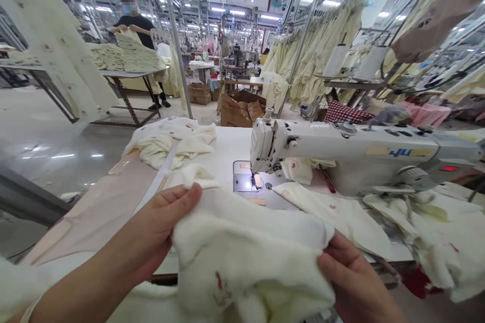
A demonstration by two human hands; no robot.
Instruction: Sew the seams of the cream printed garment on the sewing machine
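A cream fleece garment piece (246,252) with small reddish prints is stretched between my two hands, just in front of the sewing machine (326,151). My left hand (170,217) pinches its upper left edge between thumb and fingers. At the right end, my right hand (348,267) grips the edge, thumb on top. Lower folds of the fabric hang toward me, partly out of frame. Beyond the cloth, the lit needle plate and presser foot (254,181) show, with the cloth apart from the needle.
Crumpled cream fabric (166,141) lies at the table's back left. More cut pieces (337,212) lie right of the needle and hang over the edge. Cardboard boxes (242,111) stand behind the table. A person (134,30) handles stacked cloth at another table. Thread cones (373,63) stand at right.
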